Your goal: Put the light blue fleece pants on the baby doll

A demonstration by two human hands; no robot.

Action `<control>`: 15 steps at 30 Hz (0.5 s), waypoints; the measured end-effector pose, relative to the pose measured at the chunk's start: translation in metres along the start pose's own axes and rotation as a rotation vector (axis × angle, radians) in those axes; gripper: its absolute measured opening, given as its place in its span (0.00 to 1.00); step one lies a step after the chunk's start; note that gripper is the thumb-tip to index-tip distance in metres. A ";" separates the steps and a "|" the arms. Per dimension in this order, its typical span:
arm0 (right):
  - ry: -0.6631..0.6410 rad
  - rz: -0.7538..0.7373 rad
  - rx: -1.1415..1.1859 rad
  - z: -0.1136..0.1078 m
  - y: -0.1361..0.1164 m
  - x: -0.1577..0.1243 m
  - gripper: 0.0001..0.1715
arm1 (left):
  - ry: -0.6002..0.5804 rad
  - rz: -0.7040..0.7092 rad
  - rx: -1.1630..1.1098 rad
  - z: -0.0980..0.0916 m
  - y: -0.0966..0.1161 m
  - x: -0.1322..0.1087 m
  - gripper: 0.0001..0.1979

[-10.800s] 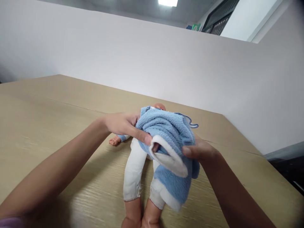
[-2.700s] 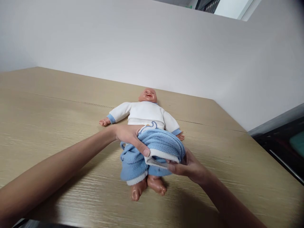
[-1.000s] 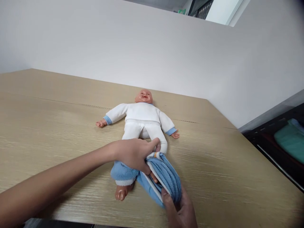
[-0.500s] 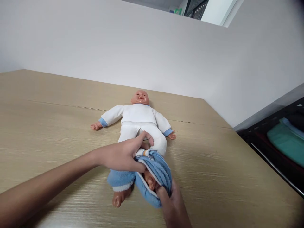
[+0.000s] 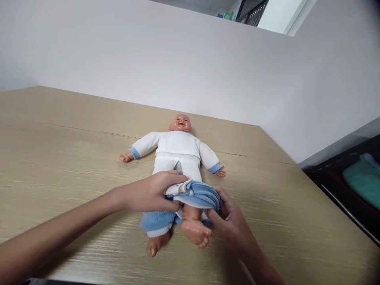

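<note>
A baby doll (image 5: 178, 142) in a white top with blue cuffs lies on its back, head toward the wall. Bunched blue fluffy doll trousers (image 5: 204, 196) with white trim surround the leg on the right of the view, and that leg's bare foot (image 5: 196, 231) sticks out below them. My left hand (image 5: 154, 192) pinches the left edge of the bunched cloth. On its right edge, my right hand (image 5: 227, 209) grips the same cloth between thumb and fingers. The doll's other foot (image 5: 157, 243) shows beneath a blue trouser leg (image 5: 157, 222).
The doll lies on a wooden table (image 5: 74, 158) with a seam across it. A pale wall (image 5: 148, 59) stands behind. At the right is a dark rack (image 5: 335, 186) with green cloth (image 5: 362, 186) in it.
The doll's foot has come out through the bunched trouser leg, which now sits higher around the ankle. My right hand has moved up and to the right along the cloth.
</note>
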State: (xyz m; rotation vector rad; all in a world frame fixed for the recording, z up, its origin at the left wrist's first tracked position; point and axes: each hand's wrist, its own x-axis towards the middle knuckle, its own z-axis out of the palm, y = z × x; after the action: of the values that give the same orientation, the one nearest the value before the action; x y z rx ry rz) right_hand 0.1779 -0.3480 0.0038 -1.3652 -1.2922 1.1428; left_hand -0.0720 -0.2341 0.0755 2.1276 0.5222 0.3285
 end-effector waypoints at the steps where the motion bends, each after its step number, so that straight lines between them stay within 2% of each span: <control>1: -0.056 -0.009 -0.022 -0.005 -0.002 0.004 0.16 | 0.009 0.002 0.009 0.000 -0.001 -0.001 0.09; 3: -0.170 -0.018 -0.087 -0.015 -0.006 0.009 0.16 | 0.026 0.016 0.029 -0.001 -0.004 -0.005 0.13; 5: -0.250 -0.022 -0.151 -0.026 -0.011 0.011 0.22 | 0.056 0.036 0.080 -0.003 -0.010 -0.012 0.20; 8: -0.289 -0.030 -0.202 -0.042 -0.015 0.014 0.29 | 0.124 -0.017 0.220 -0.009 -0.018 -0.026 0.25; 11: -0.365 -0.053 -0.150 -0.051 -0.015 0.026 0.21 | 0.128 -0.097 0.235 -0.020 -0.023 -0.039 0.22; 13: -0.405 -0.083 -0.082 -0.051 -0.017 0.040 0.17 | 0.093 -0.085 0.156 -0.027 -0.025 -0.043 0.18; 15: -0.396 -0.117 -0.032 -0.047 -0.020 0.057 0.18 | 0.069 -0.079 0.069 -0.031 -0.030 -0.042 0.15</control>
State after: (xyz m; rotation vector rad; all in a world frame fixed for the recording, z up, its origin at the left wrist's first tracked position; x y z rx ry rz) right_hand 0.2228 -0.2907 0.0291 -1.1017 -1.6526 1.3595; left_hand -0.1290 -0.2165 0.0668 2.1618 0.6642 0.3447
